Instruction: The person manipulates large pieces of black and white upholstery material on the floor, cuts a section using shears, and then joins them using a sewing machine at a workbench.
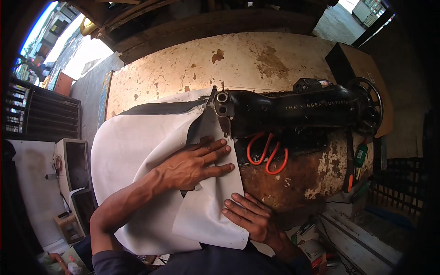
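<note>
A large white sheet [123, 146], apparently leatherette with dark pieces along its folds, drapes over the table's left part and toward my lap. Its far edge runs under the head end of a black sewing machine [275, 110]. My left hand [195, 165] lies palm down on the folded sheet just short of the needle area, fingers spread. At the sheet's right edge, my right hand [254, 220] has its fingers over the top and its thumb out of sight beneath, holding the edge. The needle itself is hidden by the machine head.
Scissors with orange-red handles [267, 153] lie against the machine's near side. Farther right are a green bottle [361, 155] and an orange-tipped tool [350, 182]. A cardboard box [373, 75] stands behind the handwheel [369, 105]. The worn table [160, 68] has peeling patches.
</note>
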Motion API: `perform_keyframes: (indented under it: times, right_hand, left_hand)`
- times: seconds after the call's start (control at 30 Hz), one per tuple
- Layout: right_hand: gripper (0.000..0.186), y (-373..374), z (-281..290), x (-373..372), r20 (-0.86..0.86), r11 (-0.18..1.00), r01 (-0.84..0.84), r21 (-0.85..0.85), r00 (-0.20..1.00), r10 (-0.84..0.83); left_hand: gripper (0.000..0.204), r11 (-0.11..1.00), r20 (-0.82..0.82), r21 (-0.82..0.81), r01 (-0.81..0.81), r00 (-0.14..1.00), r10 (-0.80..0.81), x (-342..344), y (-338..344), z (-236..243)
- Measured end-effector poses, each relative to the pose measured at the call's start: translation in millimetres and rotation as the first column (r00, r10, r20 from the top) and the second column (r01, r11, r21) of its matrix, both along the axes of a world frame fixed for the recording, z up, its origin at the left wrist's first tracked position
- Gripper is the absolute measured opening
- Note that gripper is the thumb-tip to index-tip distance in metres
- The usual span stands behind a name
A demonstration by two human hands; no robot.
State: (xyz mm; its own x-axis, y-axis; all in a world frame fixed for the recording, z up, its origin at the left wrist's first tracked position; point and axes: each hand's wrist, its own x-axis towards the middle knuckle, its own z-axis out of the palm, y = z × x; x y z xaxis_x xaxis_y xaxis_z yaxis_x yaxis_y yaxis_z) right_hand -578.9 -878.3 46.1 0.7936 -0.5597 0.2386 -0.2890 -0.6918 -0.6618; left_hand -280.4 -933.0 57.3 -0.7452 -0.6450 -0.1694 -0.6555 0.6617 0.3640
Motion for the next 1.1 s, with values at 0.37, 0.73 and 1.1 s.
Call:
perform_keyframes:
  times: [0.37,0.73,1.1]
  right_hand:
    - [0.036,5.6,-5.3,3.6,-0.016,0.999,-0.028,-0.020,0.999,0.028]
    - [0.037,10.5,-7.6,-5.1,-0.049,0.999,-0.040,-0.001,0.998,0.040]
    - [0.044,17.8,-13.1,-6.7,-0.126,0.996,-0.074,-0.042,0.990,0.068]
  left_hand:
    - [0.087,0.993,-0.066,0.106,0.060,0.996,-0.054,8.6,-6.1,7.5]
    - [0.109,0.991,0.023,0.123,0.051,0.998,-0.055,1.1,-1.4,7.6]
    - [0.105,0.992,-0.041,0.088,0.085,0.996,-0.082,8.1,2.9,-16.1]
